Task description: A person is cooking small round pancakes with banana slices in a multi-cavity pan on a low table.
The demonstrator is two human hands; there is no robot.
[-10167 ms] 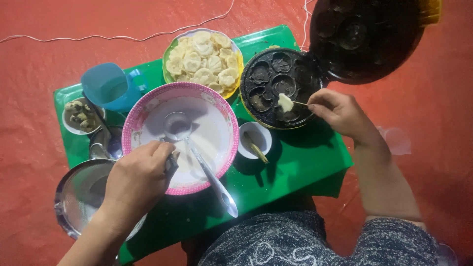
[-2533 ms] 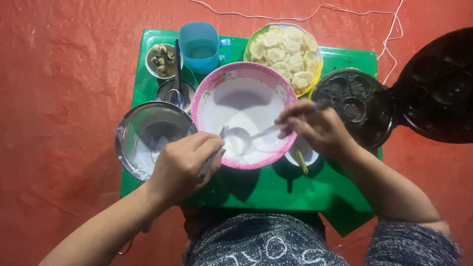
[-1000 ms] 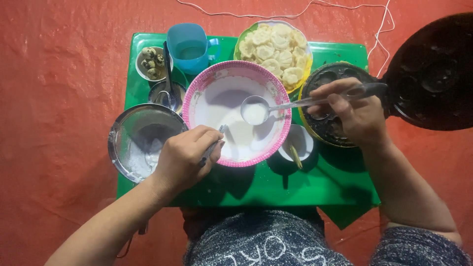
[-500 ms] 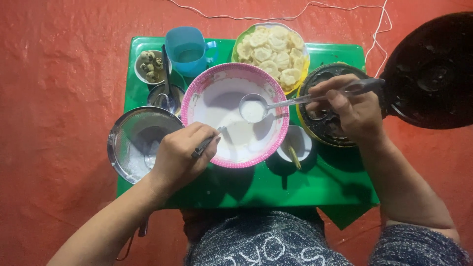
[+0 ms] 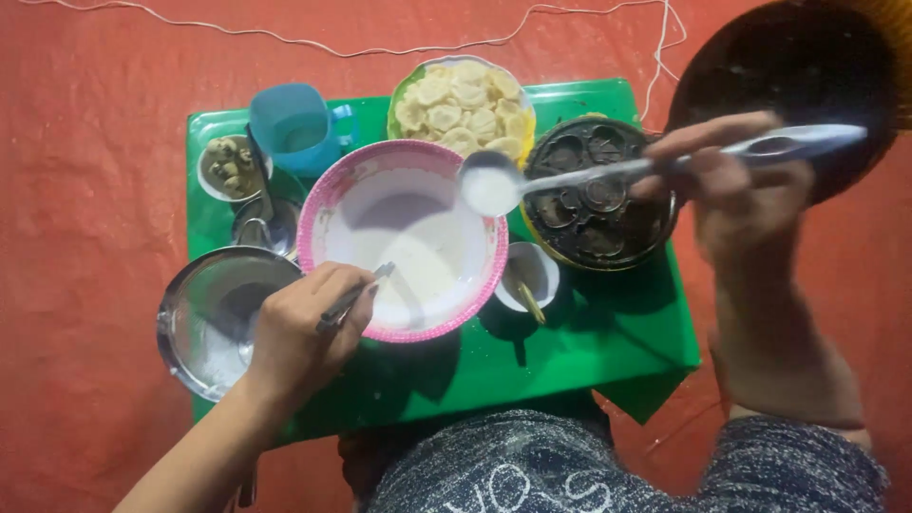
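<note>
My right hand (image 5: 736,195) grips the handle of a metal ladle (image 5: 589,173) whose cup, full of white batter, hangs over the right rim of a pink bowl (image 5: 332,204) of batter. My left hand (image 5: 304,332) holds a thin metal utensil (image 5: 359,294) at the bowl's near-left rim. Right of the bowl sits a round black moulded pan (image 5: 594,195) with several hollow cups. Its dark lid (image 5: 779,66) stands open behind my right hand.
Everything rests on a small green table (image 5: 570,347) over a red floor mat. A plate of sliced banana (image 5: 463,100), a blue cup (image 5: 290,128), a small bowl of dark pieces (image 5: 226,166), a steel bowl (image 5: 214,318) and a small white cup (image 5: 532,275) surround the bowl.
My right hand has lifted the filled ladle out of the batter and carried it right, toward the moulded pan. My left hand stays at the bowl's rim.
</note>
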